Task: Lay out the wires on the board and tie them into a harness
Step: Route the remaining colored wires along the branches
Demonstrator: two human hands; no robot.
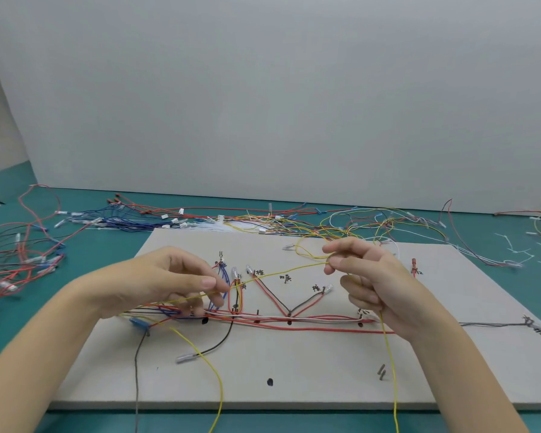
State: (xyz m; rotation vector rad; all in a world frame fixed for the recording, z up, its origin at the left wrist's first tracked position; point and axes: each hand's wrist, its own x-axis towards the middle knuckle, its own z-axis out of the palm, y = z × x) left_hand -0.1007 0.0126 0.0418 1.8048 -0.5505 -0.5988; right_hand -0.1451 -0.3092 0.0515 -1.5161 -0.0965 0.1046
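Observation:
A pale grey board (294, 364) lies flat on the teal table, with pegs, black marks and handwritten labels. Red, white, black and blue wires (294, 323) run along its middle between pegs. Above the board a yellow wire (278, 271) is stretched taut between both hands. My left hand (166, 282) pinches it with thumb and fingers over the board's left part. My right hand (366, 276) pinches it higher on the right, and its slack hangs down past the board's front edge (391, 370). A second yellow wire (213, 373) droops off the front edge at the left.
Loose wires with white connectors lie in a tangle (263, 220) behind the board and in a pile (19, 260) at the left. White cable ties (519, 251) lie at the right. A grey wire (494, 324) runs off the board's right side. A white wall stands behind.

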